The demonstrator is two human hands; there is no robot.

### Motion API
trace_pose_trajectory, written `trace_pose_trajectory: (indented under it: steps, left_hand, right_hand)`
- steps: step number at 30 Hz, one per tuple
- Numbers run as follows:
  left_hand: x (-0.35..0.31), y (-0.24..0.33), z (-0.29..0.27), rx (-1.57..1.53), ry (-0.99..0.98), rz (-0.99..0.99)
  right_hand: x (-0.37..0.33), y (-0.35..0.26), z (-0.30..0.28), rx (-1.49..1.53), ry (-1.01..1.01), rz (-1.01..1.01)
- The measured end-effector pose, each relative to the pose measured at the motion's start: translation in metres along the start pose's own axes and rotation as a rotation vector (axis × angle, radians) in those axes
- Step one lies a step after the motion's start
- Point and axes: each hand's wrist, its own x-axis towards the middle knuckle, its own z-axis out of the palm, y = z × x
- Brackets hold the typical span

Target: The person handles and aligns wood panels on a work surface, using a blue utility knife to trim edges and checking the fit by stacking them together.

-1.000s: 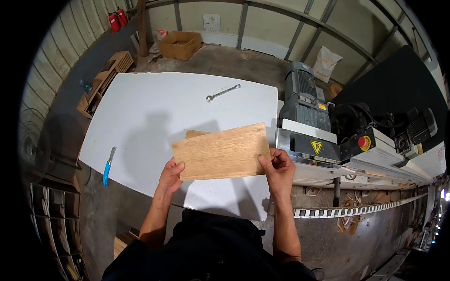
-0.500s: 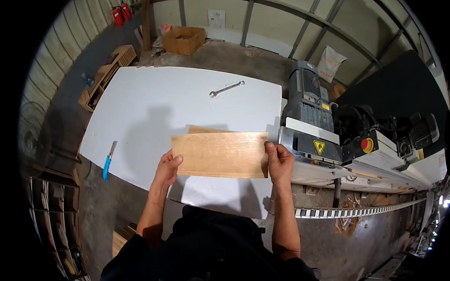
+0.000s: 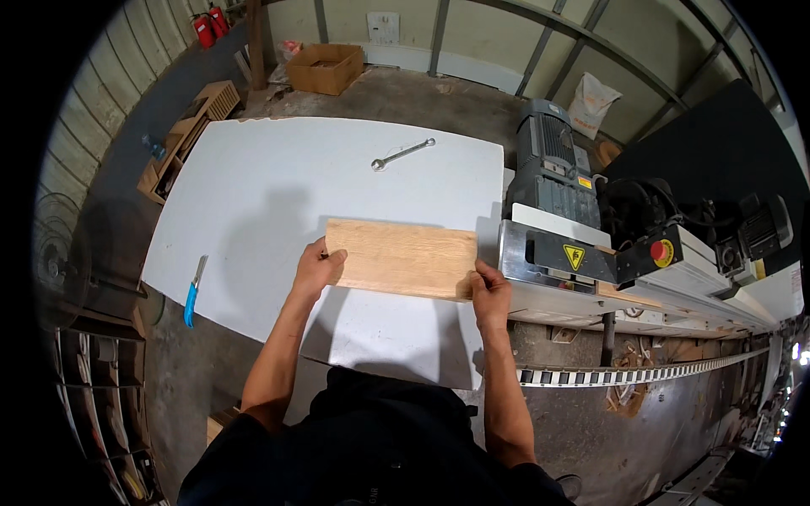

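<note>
A rectangular light-brown wooden board (image 3: 401, 258) is held over the white tabletop (image 3: 261, 160), its broad grained face turned up towards me. My left hand (image 3: 318, 268) grips the left end, thumb on top and fingers underneath. At the opposite end my right hand (image 3: 490, 293) is closed on the lower right corner. The board slants slightly, its right end nearer me than its left. Whatever lies directly beneath it is hidden.
A combination wrench (image 3: 403, 155) lies on the far part of the table. At its left edge rests a blue-handled utility knife (image 3: 192, 295). On the right stands a machine with a grey motor (image 3: 545, 152) and red stop button (image 3: 661, 252). A cardboard box (image 3: 326, 69) sits beyond.
The board has moved slightly away from me and tilted, its right end now lower in view. A second wooden piece that showed behind it is now out of sight.
</note>
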Motion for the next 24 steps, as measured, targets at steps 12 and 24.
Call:
trace_pose_trajectory:
  steps: [12, 24]
  left_hand:
    - [-0.005, -0.021, 0.014, 0.667, 0.321, 0.221]
    - [-0.031, -0.022, 0.032, 0.64, 0.213, 0.362]
  right_hand:
    - [-0.02, 0.015, -0.027, 0.222, 0.262, 0.074]
    - [0.045, 0.01, -0.106, 0.5, 0.627, 0.33]
